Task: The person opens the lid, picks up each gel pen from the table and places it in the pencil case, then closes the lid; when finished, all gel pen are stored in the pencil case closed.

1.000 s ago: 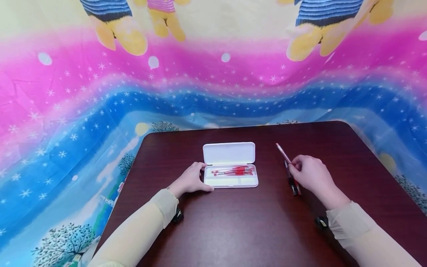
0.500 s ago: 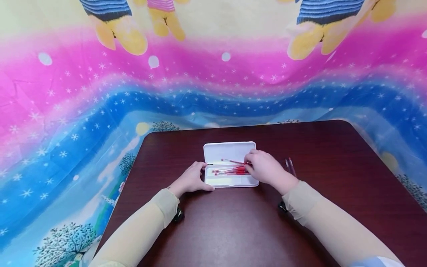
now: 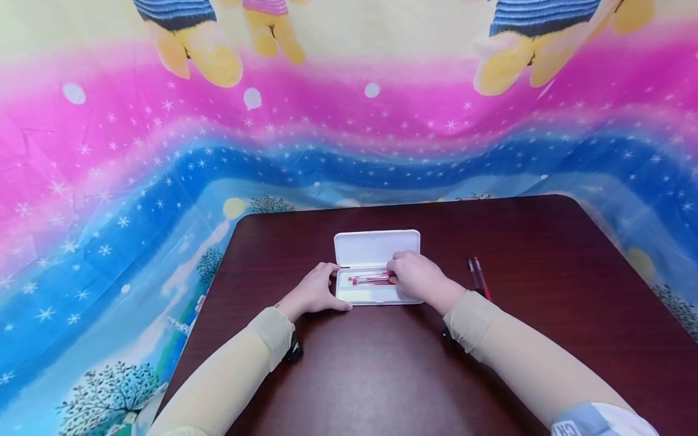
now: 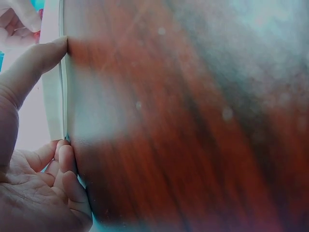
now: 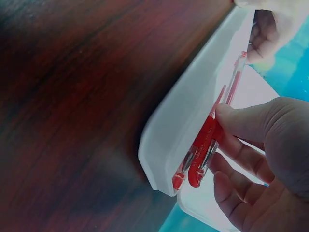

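Red pen (image 5: 204, 147), being stowed, I'm judging: right hand (image 3: 418, 277) pinching it, left hand (image 3: 312, 293) gripping pen case (image 3: 368, 295); next move probably calling for release inside.

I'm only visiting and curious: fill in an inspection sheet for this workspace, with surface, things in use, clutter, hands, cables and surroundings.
Surface: dark brown table with wood-like grain and rounded far corners.
Things in use: white case, open, its lid raised on the far side; red pens inside, exact count hidden; a black pen and a loose red pen on the table, right of the case.
Clutter: nothing seen.
Hands: left hand holds the case's left end; right hand pinches a red-capped pen at the case.
Cables: nothing seen.
Surroundings: colourful printed cloth behind and beside the table.
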Demonstrator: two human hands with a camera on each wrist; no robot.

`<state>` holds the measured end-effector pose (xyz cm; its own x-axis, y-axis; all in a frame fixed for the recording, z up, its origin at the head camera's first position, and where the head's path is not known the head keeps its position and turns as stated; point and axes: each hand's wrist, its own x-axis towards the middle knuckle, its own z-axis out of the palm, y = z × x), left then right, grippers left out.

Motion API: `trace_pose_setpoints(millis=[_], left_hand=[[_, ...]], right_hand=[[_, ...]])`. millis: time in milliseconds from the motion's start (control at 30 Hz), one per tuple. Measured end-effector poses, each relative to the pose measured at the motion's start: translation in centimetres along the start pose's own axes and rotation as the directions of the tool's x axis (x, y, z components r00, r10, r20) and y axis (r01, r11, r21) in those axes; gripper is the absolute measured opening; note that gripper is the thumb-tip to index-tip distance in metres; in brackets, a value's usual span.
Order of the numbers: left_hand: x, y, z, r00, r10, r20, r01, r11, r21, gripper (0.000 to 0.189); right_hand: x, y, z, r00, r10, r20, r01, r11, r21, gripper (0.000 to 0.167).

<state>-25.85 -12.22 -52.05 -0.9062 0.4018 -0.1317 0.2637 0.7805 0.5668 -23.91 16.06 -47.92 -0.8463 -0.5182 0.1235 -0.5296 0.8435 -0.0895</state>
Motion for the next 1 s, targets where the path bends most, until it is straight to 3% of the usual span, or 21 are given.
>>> trace_pose_setpoints(millis=[433, 600, 700, 800, 900, 1000], left_hand=[[0.0, 0.0, 0.0, 1.0, -0.002, -0.004, 0.002, 1.0, 0.01, 0.098], [-0.1, 0.0, 0.3, 1.0, 0.009, 0.002, -0.009, 1.0, -0.001, 0.099], [-0.2, -0.1, 0.3, 1.0, 0.005, 0.001, -0.005, 1.0, -0.008, 0.099], [-0.2, -0.1, 0.1, 1.0, 0.005, -0.003, -0.005, 1.0, -0.01, 0.098], [-0.2, -0.1, 0.0, 1.0, 0.014, -0.003, -0.014, 1.0, -0.003, 0.096], [0.0, -0.2, 0.0, 1.0, 0.022, 0.0, -0.022, 1.0, 0.005, 0.097]], right_hand=[[-0.3, 0.0, 0.0, 1.0, 0.004, 0.011, -0.004, 1.0, -0.013, 0.006], [-2.4, 0.5, -1.0, 0.992, 0.123, -0.038, -0.12, 0.989, 0.082, 0.012], [-5.2, 1.8, -1.7, 0.962, 0.25, -0.113, -0.233, 0.961, 0.149, 0.02], [-8.2, 3.6, -2.3, 0.914, 0.37, -0.166, -0.341, 0.923, 0.181, 0.026], [-11.0, 5.6, -2.9, 0.872, 0.471, -0.135, -0.44, 0.874, 0.208, 0.032], [-13.0, 7.4, -3.2, 0.837, 0.545, -0.041, -0.523, 0.82, 0.233, 0.038]])
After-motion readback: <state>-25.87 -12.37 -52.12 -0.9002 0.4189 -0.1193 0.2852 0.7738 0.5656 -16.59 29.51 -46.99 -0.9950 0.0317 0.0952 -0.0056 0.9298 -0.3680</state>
